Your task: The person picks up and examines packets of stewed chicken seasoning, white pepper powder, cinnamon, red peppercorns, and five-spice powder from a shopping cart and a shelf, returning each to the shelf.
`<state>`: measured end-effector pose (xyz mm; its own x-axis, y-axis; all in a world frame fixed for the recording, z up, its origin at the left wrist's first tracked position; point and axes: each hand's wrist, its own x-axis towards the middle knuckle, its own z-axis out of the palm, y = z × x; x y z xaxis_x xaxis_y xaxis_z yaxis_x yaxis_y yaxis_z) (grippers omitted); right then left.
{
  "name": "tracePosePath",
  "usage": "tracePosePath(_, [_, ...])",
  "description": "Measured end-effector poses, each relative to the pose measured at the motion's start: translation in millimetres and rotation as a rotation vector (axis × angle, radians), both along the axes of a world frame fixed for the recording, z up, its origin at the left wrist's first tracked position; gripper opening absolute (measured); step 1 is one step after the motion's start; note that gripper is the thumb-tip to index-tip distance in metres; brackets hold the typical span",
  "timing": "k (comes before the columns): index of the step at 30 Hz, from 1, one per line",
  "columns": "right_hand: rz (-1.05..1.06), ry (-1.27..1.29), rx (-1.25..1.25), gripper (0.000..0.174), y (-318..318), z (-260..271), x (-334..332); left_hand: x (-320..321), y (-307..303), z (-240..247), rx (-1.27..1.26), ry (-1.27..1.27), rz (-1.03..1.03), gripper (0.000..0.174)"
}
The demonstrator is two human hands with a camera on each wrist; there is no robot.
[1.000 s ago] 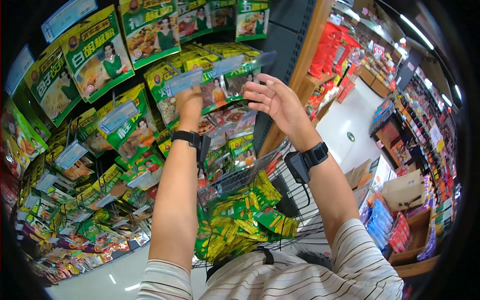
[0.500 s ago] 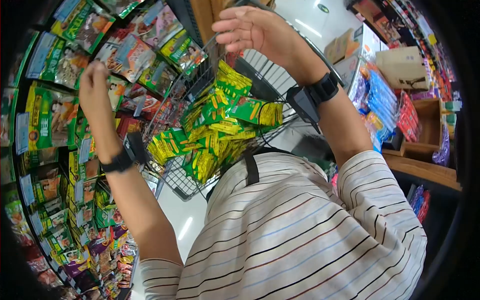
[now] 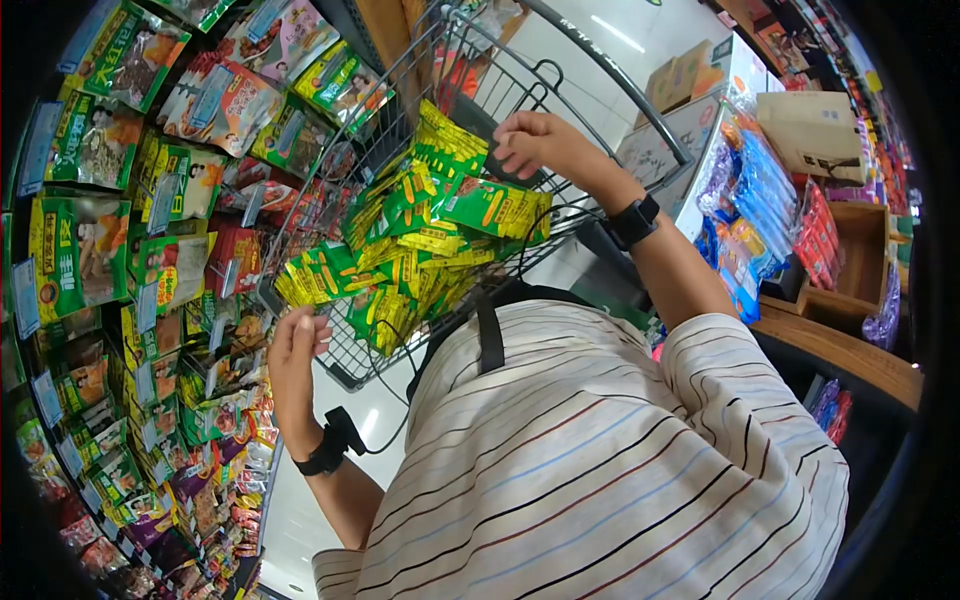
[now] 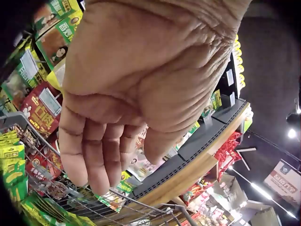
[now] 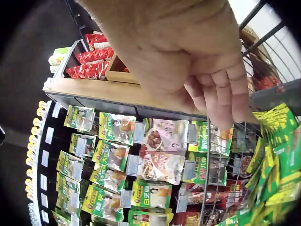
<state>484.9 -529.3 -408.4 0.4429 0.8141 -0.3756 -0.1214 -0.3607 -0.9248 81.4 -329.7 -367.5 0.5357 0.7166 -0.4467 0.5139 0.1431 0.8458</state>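
Note:
In the head view, the left hand [image 3: 293,372] is beside the near-left corner of a wire cart [image 3: 345,372], fingers relaxed and holding nothing. The right hand [image 3: 552,150] hangs over the cart's right part with loosely bent fingers, also empty. A heap of green and yellow packets [image 3: 420,235] lies inside the cart between the hands. The left wrist view shows the left palm [image 4: 136,80] and its fingers extended, with nothing in them. In the right wrist view the right hand [image 5: 197,61] has nothing in its grasp, near the cart's wires.
Hanging seasoning packets [image 3: 85,250] with price tags fill the shelf on the left. To the right stand a brown carton [image 3: 810,135], blue packages [image 3: 760,195] and a wooden display [image 3: 850,255]. The cart's dark handle [image 3: 620,75] runs across the upper right.
Both hands have left the area of the hanging packets. The left came down and back to the cart's near corner; the right lowered over the cart. The head view turned downward onto the cart.

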Motion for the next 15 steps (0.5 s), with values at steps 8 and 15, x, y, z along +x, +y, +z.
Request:
tracePosePath(8, [0.222, -0.418, -0.040, 0.022, 28, -95, 2, -59, -36, 23, -0.006, 0.223, -0.168, 0.038])
tracePosePath(15, [0.637, -0.648, -0.284, 0.031, 52, -189, -17, -130, -79, 57, 0.030, 0.519, -0.023, 0.035])
